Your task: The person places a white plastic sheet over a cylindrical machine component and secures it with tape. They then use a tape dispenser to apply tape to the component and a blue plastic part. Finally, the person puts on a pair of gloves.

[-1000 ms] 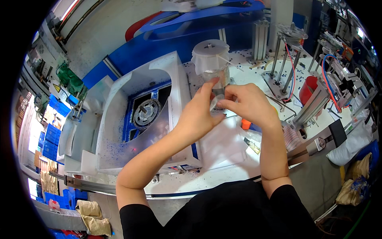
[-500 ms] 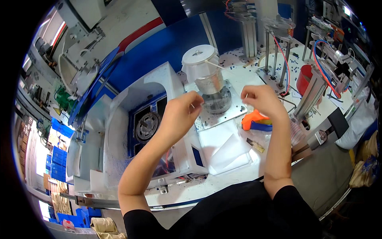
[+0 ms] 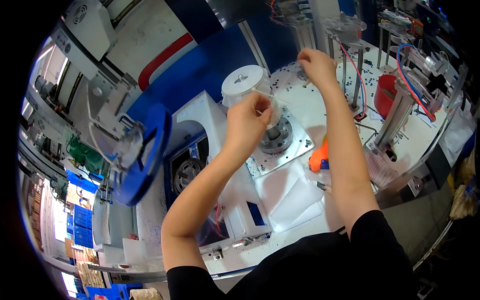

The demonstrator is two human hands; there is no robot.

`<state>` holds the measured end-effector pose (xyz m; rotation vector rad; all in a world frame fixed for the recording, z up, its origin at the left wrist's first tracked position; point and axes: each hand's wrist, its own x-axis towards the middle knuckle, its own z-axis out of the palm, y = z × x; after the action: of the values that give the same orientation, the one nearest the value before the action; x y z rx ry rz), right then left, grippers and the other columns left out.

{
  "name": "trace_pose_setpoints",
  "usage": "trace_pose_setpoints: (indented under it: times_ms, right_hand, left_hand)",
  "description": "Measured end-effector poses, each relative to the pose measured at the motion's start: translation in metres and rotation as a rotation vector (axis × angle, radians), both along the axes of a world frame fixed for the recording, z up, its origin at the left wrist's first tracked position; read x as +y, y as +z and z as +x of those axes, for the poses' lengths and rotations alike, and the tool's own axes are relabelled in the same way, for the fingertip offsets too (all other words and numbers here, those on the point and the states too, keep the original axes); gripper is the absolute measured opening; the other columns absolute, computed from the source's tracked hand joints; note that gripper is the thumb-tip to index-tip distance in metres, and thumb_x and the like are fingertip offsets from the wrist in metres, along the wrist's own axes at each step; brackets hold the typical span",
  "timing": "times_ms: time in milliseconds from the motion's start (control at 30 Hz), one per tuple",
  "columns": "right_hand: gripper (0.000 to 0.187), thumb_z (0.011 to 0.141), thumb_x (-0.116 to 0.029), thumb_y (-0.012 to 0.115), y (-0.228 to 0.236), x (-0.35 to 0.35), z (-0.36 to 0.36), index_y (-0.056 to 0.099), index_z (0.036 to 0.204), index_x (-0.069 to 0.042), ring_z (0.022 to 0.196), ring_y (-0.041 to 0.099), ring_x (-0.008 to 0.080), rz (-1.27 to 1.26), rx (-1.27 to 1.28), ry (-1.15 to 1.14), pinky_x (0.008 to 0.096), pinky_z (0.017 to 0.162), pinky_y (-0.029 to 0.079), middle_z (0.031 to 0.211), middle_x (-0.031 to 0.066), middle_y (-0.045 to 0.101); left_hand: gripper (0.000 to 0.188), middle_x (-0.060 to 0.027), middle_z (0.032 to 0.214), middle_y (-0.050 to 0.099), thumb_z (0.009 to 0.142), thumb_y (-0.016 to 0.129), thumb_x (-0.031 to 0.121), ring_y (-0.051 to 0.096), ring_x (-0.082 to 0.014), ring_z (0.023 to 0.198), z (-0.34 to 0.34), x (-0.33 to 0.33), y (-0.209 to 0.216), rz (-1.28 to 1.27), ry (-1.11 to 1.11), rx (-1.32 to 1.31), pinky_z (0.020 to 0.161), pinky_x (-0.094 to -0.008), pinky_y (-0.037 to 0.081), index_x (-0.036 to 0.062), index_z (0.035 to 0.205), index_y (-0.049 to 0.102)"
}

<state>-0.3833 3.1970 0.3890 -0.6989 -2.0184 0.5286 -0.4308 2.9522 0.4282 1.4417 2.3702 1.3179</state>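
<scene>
A white round-topped drum stands upright on a metal post with a round flanged base, bolted to a square plate. In front of the drum's right side, my left hand is closed in a pinch, thumb against fingers. Whether it touches the drum, I cannot tell. My right hand is raised beyond and to the right of the drum, its fingers curled together. Anything in either pinch is too small to make out. An orange-and-blue hand tool lies by my right forearm, which partly covers it.
White sheets lie on the near bench. Left of them is a white machine housing with a recessed round fixture. A blue disc hangs at left. A red bucket and metal stands with air hoses occupy the right; small dark pellets are scattered behind.
My right hand has moved up and away, past the drum. My left hand has shifted right and slightly up, in front of the drum. The blue disc on the left has swung toward the housing.
</scene>
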Motion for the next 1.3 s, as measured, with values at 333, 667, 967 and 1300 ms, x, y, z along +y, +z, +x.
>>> trace_pose_setpoints:
  times_ms: [333,667,967,1300]
  right_hand:
    - [0.017,0.077,-0.011,0.055,0.023,-0.002,-0.066,0.069,0.083,-0.017,0.100,0.057,0.0254,0.135,-0.044,0.086,0.0601,0.099,0.027,0.093,0.0028,0.065]
    - [0.019,0.072,-0.009,0.055,0.028,-0.004,-0.092,0.070,0.079,-0.017,0.101,0.057,0.0261,0.124,-0.178,0.293,0.0631,0.101,0.024,0.084,0.0036,0.068]
    - [0.015,0.075,-0.017,0.066,0.022,-0.002,-0.121,0.071,0.088,-0.011,0.086,0.064,0.0162,-0.159,-0.157,0.870,0.0284,0.078,0.047,0.087,0.0051,0.069]
    - [0.031,0.084,-0.017,0.065,0.010,-0.020,-0.128,0.066,0.114,-0.011,0.108,0.060,0.0181,-0.675,-0.056,1.128,0.0307,0.096,0.043,0.114,0.0074,0.065]
  left_hand:
    - [0.014,-0.0082,0.088,0.066,0.086,0.066,0.003,0.064,-0.0109,0.073,-0.009,0.006,-0.008,0.041,0.034,-0.092,0.066,-0.0245,0.056,-0.0054,0.096,0.061]
    - [0.015,-0.0090,0.088,0.069,0.085,0.066,0.006,0.068,-0.0131,0.066,-0.011,0.004,-0.008,0.107,0.064,-0.178,0.060,-0.0244,0.050,-0.0025,0.097,0.063]
    - [0.021,-0.0089,0.088,0.069,0.084,0.067,0.006,0.065,-0.0115,0.064,-0.008,-0.002,-0.005,0.064,0.063,-0.166,0.059,-0.0241,0.049,-0.0008,0.103,0.061]
    - [0.029,-0.0025,0.074,0.059,0.083,0.069,0.006,0.056,-0.0068,0.061,-0.005,-0.009,-0.003,-0.066,0.098,-0.062,0.057,-0.0214,0.047,0.0013,0.109,0.057]
